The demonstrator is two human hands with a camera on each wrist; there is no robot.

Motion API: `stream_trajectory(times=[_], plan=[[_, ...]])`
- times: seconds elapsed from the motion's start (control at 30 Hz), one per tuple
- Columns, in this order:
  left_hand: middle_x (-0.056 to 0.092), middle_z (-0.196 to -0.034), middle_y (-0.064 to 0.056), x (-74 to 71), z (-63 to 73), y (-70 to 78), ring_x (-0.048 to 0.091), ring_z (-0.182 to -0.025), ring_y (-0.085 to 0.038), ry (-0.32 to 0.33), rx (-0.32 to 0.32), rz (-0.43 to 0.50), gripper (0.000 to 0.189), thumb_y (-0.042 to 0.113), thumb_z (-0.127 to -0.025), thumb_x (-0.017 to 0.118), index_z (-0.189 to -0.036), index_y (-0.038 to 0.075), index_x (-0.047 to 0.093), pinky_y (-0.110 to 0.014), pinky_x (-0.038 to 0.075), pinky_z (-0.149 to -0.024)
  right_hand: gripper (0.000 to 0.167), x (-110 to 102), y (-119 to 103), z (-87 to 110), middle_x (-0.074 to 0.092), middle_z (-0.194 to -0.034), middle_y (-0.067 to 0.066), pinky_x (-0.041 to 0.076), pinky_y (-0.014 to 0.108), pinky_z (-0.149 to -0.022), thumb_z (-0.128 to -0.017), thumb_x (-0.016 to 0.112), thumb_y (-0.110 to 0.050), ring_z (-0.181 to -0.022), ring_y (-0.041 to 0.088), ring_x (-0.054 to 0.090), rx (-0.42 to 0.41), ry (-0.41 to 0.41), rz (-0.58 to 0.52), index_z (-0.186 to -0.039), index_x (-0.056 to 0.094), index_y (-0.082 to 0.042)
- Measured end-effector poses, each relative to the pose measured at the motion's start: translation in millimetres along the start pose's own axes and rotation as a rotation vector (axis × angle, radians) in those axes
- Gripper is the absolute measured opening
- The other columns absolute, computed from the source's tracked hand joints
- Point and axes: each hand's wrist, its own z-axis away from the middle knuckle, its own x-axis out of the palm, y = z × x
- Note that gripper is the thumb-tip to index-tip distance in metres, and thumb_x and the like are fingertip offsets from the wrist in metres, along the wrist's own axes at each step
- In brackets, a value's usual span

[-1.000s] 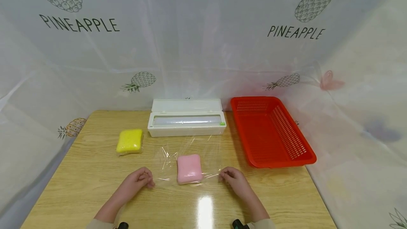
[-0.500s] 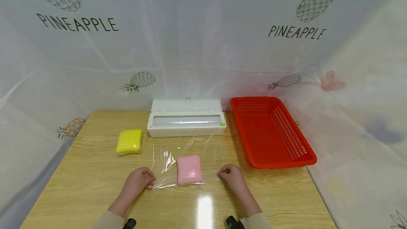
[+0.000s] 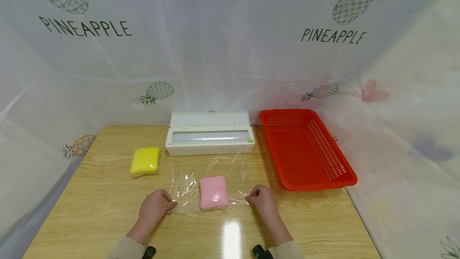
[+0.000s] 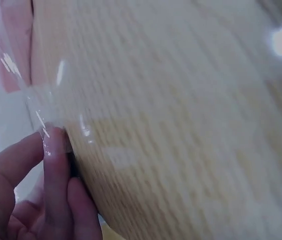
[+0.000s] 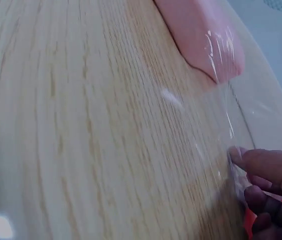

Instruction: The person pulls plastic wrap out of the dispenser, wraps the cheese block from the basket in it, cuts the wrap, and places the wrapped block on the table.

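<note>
A sheet of clear cling film (image 3: pixel 187 185) lies on the wooden table, its creases shining. On or under the film sits a pink square block (image 3: pixel 214 193), rounded at the corners; I cannot tell its material. My left hand (image 3: pixel 155 207) pinches the film's near left corner between thumb and finger, as the left wrist view shows with the fingertips (image 4: pixel 55 142) on the film. At the near right corner my right hand (image 3: pixel 265 203) pinches the film too, its fingertips (image 5: pixel 238 156) against the film edge in the right wrist view.
Behind the film stands a white cling film dispenser (image 3: pixel 210 149) with its lid up and a roll inside. A yellow square block (image 3: pixel 145 160), apparently film-wrapped, lies at the left. A red plastic basket (image 3: pixel 280 167) stands at the right. A pineapple-print curtain (image 3: pixel 230 59) hangs behind the table.
Both hands have drawn slightly inward to the film's near corners, and the left now pinches its corner. Creases on the film have shifted and spread. The pink block stays almost where it was.
</note>
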Motion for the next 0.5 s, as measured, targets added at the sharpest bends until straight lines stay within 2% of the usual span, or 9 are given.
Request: stream_trajectory(times=[0.13, 0.27, 0.5], plan=[[0.059, -0.052, 0.002, -3.7, -0.7, -4.2, 0.058, -0.049, -0.013, -0.018, -0.018, 0.032, 0.02, 0.017, -0.079, 0.08, -0.078, 0.008, 0.062, -0.031, 0.039, -0.053, 0.029, -1.7, 5.4, 1.1, 0.052, -0.063, -0.007, 0.037, 0.028, -0.053, -0.071, 0.087, -0.025, -0.058, 0.011, 0.046, 0.022, -0.017, 0.028, -0.068, 0.06, -0.016], [0.058, -0.051, 0.001, -5.2, -0.8, -6.6, 0.058, -0.049, -0.013, -0.028, -0.031, 0.05, 0.022, 0.016, -0.079, 0.081, -0.077, 0.008, 0.06, -0.031, 0.037, -0.053, 0.027, -4.4, 10.5, 0.7, 0.052, -0.064, -0.006, 0.038, 0.029, -0.053, -0.072, 0.086, -0.023, -0.059, 0.012, 0.047, 0.019, -0.043, -0.014, -0.07, 0.061, -0.014], [0.055, -0.052, 0.002, -2.7, 0.0, -8.3, 0.053, -0.05, -0.013, -0.052, 0.011, 0.051, 0.008, 0.013, -0.083, 0.074, -0.077, 0.01, 0.069, -0.03, 0.038, -0.054, 0.022, -7.2, 15.2, -0.1, 0.055, -0.067, -0.004, 0.042, 0.029, -0.054, -0.074, 0.085, -0.016, -0.061, 0.013, 0.048, 0.022, -0.053, -0.081, -0.074, 0.064, -0.01]])
